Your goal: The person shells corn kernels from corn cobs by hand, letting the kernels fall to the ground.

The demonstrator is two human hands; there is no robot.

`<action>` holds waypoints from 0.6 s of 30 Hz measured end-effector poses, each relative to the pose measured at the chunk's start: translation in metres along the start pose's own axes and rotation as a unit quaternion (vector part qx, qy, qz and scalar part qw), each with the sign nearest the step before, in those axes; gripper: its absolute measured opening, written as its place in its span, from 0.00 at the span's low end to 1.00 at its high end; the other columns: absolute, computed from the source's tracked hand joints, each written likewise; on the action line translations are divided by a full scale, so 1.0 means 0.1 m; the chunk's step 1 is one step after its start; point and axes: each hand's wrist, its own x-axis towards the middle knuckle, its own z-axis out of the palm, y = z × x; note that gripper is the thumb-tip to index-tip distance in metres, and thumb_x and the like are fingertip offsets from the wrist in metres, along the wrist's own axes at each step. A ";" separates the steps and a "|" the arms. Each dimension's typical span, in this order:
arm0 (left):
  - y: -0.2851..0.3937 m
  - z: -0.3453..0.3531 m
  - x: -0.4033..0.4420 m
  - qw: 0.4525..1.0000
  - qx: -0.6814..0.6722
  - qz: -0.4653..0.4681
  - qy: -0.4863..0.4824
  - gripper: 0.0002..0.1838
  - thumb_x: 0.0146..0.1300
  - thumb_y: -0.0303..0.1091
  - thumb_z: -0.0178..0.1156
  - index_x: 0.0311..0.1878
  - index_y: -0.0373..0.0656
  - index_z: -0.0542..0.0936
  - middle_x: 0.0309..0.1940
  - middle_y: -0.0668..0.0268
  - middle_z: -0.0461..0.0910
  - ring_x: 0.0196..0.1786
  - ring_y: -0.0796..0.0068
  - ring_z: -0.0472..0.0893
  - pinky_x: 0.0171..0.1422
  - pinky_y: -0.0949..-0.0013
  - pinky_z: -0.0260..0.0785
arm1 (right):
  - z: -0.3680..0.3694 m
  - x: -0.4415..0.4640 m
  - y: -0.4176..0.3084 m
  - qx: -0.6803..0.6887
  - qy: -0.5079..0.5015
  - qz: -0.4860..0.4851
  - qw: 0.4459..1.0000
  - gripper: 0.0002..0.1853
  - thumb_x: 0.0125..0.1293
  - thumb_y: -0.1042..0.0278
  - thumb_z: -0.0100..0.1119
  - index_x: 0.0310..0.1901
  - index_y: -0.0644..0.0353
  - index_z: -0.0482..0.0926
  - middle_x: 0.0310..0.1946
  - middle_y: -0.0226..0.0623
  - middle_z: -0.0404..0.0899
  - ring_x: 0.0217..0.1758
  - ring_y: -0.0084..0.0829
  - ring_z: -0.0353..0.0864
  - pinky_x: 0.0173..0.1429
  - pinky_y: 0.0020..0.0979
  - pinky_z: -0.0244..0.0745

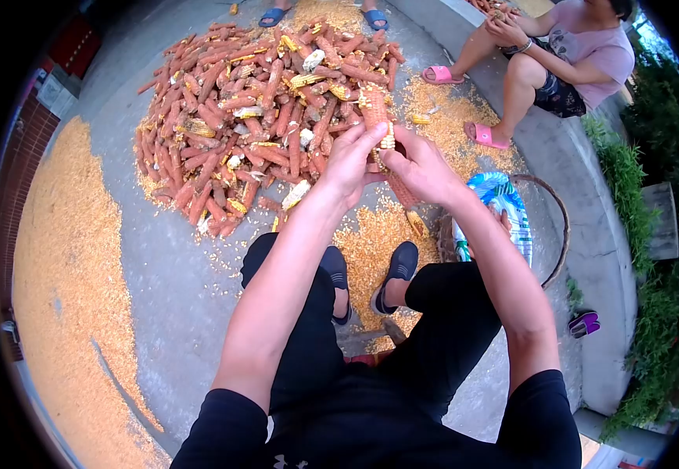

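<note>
Both of my hands are closed together in front of me, over the near right side of the cob pile. My left hand (347, 166) and my right hand (427, 168) grip a reddish, mostly bare corn cob (373, 108), thumbs nearly meeting over a patch of pale yellow kernels. More reddish cob shows below the fingers; whether it is the same piece or a second one, I cannot tell. Beneath the hands, loose kernels (370, 242) spread around my shoes, and a cob with yellow kernels (417, 225) lies among them.
A large pile of cobs (222, 141) fills the ground ahead. To the right stands a handled basket (564, 227) with a blue-and-white bag (503, 191). Kernels (73, 289) cover the left side. Another person (589, 47) sits on the right ledge; blue sandals (273, 16) show behind the pile.
</note>
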 end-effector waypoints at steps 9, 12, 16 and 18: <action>-0.01 -0.02 0.02 0.997 -0.034 0.003 0.069 0.18 0.72 0.52 0.60 0.56 0.51 0.79 0.45 0.71 0.81 0.50 0.74 0.80 0.53 0.51 0.72 | 0.22 0.03 0.17 0.089 0.032 0.034 0.995 0.20 0.63 0.58 0.57 0.48 0.68 0.79 0.37 0.47 0.84 0.43 0.39 0.83 0.50 0.40 0.75; 0.02 0.06 0.02 0.996 -0.058 0.049 0.044 0.17 0.76 0.46 0.57 0.57 0.44 0.78 0.46 0.66 0.81 0.49 0.73 0.82 0.53 0.60 0.75 | 0.32 0.03 0.26 0.209 0.032 0.038 0.977 0.18 0.63 0.61 0.58 0.46 0.68 0.81 0.38 0.40 0.84 0.42 0.30 0.81 0.50 0.35 0.74; 0.03 0.07 -0.01 0.995 -0.058 0.074 0.025 0.15 0.76 0.43 0.56 0.55 0.42 0.77 0.44 0.65 0.81 0.48 0.74 0.82 0.53 0.65 0.76 | 0.35 0.01 0.32 0.235 0.013 0.060 0.970 0.17 0.63 0.62 0.59 0.44 0.69 0.82 0.38 0.40 0.84 0.42 0.30 0.80 0.49 0.34 0.73; 0.02 0.03 0.00 0.996 -0.032 0.072 0.043 0.15 0.76 0.43 0.57 0.54 0.42 0.78 0.43 0.65 0.81 0.46 0.73 0.83 0.52 0.64 0.76 | 0.32 -0.04 0.23 0.202 0.024 0.041 0.978 0.18 0.62 0.61 0.59 0.45 0.69 0.82 0.36 0.41 0.83 0.40 0.32 0.80 0.48 0.35 0.73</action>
